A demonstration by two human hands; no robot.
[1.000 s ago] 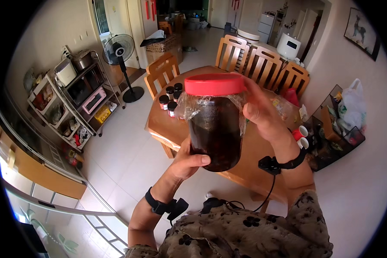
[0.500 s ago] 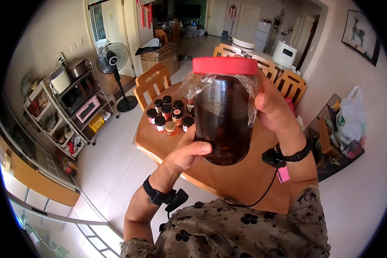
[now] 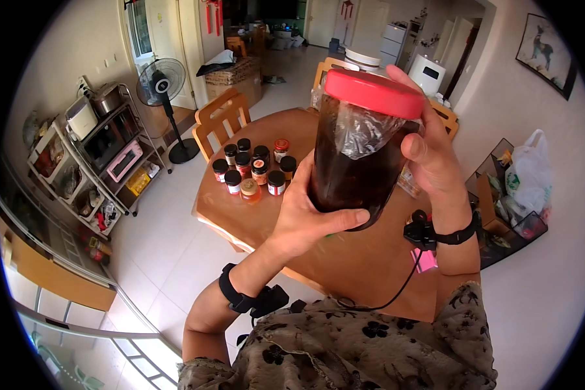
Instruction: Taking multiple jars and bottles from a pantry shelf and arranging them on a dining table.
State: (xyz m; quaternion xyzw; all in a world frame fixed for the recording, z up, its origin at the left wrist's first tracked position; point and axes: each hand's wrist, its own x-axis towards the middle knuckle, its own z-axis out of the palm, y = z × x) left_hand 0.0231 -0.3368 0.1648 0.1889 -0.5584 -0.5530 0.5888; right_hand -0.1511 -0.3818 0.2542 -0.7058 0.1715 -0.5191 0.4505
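A large glass jar [image 3: 354, 179] of dark brown liquid is held up over the table, tilted with its top leaning right. Its red lid [image 3: 374, 93] is on, and crinkled clear plastic film [image 3: 364, 133] hangs out beneath the rim. My left hand [image 3: 305, 218] wraps the lower left side, thumb across the front near the base. Against the upper right side is my right hand [image 3: 432, 153], thumb toward me and the other fingers partly hidden behind the jar and lid. What floats or lies inside the dark liquid cannot be made out.
Several small jars [image 3: 259, 170], mostly black-lidded, stand grouped on the left of the wooden table [image 3: 253, 224]. Wooden chairs [image 3: 222, 120] surround its far side. A standing fan [image 3: 166, 88] and a shelf cart [image 3: 110, 140] are at left; a black mesh rack [image 3: 500, 240] stands right.
The jar has shifted right and gone from upright to tilted. My left hand has moved up and right with it. Both hands keep hold.
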